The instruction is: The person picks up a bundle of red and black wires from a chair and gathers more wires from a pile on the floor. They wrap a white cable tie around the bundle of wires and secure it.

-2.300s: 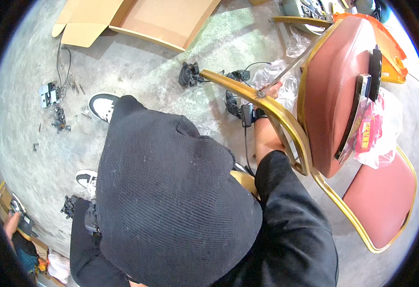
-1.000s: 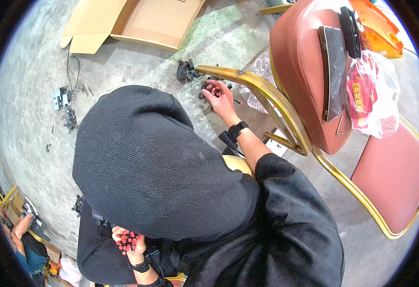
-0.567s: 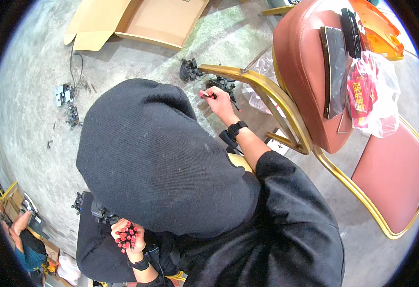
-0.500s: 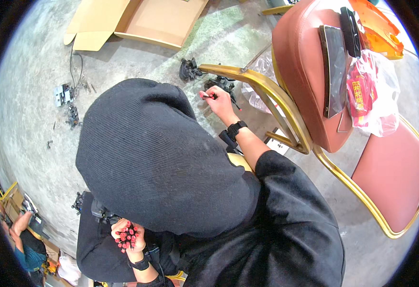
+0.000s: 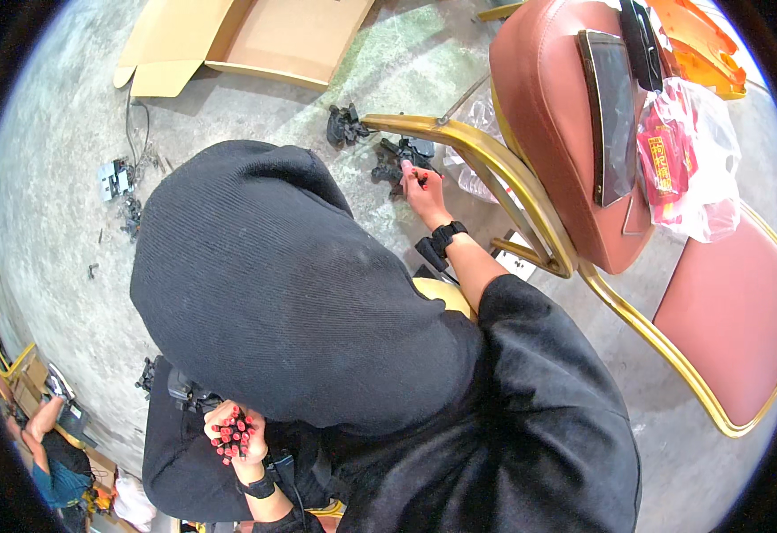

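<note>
My left hand (image 5: pixel 226 421), at the lower left, is closed around a bundle of thin black sticks with red round ends (image 5: pixel 233 437). Their red tips fan out toward the view, and the rest of their length is hidden in my fist. Farther up and to the right, my right hand (image 5: pixel 428 197) is closed on a thin black stick with red ends (image 5: pixel 422 183), partly covered by the fingers. Just beyond that hand lies a cluster of black parts (image 5: pixel 397 158) on the floor. Each wrist wears a black strap. Large black ribbed cloth (image 5: pixel 255 284) fills the middle and hides what lies beneath.
A reddish padded chair with a gold frame (image 5: pixel 459 133) stands at right, bearing a dark-screened phone (image 5: pixel 609 115) and a plastic bag with red packets (image 5: pixel 668 169). An open cardboard box (image 5: pixel 273 44) lies at the far side. Another person (image 5: pixel 55 480) is at lower left.
My right hand has shifted slightly right and down, still pinching a red-ended black stick and turned differently. The left hand with its bundle stays almost in place. The whole view has moved a little.
</note>
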A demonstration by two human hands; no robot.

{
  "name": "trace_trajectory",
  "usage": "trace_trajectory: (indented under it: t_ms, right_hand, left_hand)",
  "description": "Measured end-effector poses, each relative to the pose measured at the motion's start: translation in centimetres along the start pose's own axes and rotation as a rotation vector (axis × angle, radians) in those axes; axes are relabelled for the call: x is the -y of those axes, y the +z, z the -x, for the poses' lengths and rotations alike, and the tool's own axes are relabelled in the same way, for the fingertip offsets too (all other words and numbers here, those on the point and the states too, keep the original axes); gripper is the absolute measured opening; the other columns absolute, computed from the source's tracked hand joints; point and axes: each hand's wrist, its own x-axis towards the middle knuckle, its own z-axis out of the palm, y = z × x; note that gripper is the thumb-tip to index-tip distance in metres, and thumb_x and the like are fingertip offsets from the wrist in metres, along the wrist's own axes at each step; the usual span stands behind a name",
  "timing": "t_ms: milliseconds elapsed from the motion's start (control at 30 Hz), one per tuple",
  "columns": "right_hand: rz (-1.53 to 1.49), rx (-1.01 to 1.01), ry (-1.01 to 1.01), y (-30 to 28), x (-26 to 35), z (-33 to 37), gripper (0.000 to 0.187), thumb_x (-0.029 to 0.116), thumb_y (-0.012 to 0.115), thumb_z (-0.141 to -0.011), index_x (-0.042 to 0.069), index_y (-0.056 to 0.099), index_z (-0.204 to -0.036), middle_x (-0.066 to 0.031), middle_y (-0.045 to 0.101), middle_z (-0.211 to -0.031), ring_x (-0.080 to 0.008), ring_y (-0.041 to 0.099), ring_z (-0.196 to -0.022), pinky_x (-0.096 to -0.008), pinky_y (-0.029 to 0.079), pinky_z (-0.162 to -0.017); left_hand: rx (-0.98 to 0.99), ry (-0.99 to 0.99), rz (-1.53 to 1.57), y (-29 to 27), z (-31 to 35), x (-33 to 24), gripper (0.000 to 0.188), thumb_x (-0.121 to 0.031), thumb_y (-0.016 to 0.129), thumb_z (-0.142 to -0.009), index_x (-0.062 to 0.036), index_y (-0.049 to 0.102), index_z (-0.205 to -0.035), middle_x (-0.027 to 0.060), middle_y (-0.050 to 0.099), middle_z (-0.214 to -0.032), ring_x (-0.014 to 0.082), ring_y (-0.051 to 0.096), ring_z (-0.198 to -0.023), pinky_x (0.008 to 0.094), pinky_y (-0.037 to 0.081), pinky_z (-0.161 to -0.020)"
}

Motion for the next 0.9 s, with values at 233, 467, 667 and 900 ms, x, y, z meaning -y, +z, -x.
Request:
trace_trajectory:
  t_ms: [233,467,667,900]
  right_hand:
    - [-0.123,-0.177,-0.123,0.1,3.0,1.5,0.032,0.022,0.057,-0.084,0.002,0.051,-0.059,-0.0019,0.034,-0.047,-0.0082,0.032,-0.047,-0.026,0.028,-0.047]
    - [-0.276,-0.246,-0.008,-2.4,4.1,2.5,0.032,0.013,0.065,-0.075,0.006,0.043,-0.053,0.0054,0.039,-0.052,-0.0048,0.035,-0.052,-0.0247,0.029,-0.049]
    - [-0.204,-0.466,0.152,-3.3,1.8,0.8,0.029,0.026,0.07,-0.075,0.001,0.058,-0.067,-0.001,0.057,-0.062,-0.0085,0.05,-0.056,-0.0234,0.04,-0.055]
    - [-0.505,-0.577,0.203,-4.5,-2.6,-0.7,0.026,0.028,0.073,-0.073,0.012,0.054,-0.065,0.0058,0.044,-0.056,-0.0052,0.034,-0.041,-0.0216,0.028,-0.038]
  left_hand:
    - [-0.028,0.065,-0.046,0.2,-0.2,-0.5,0.02,-0.001,0.053,-0.06,-0.0059,0.036,-0.051,0.0041,0.037,-0.047,0.0186,0.041,-0.04,0.0282,0.031,-0.042]
    - [-0.001,-0.051,0.126,0.4,-0.6,-1.6,0.022,0.003,0.053,-0.059,-0.0037,0.034,-0.051,0.0036,0.036,-0.047,0.0153,0.038,-0.038,0.0257,0.03,-0.04]
    - [0.012,-0.034,0.118,0.3,-0.3,-1.3,0.025,0.002,0.057,-0.062,-0.0032,0.034,-0.051,0.0039,0.036,-0.047,0.0155,0.038,-0.037,0.0267,0.029,-0.04]
    - [0.019,-0.098,0.186,0.3,-0.2,-1.7,0.024,0.001,0.058,-0.065,-0.0018,0.038,-0.052,0.0048,0.042,-0.048,0.0166,0.042,-0.038,0.0265,0.032,-0.041]
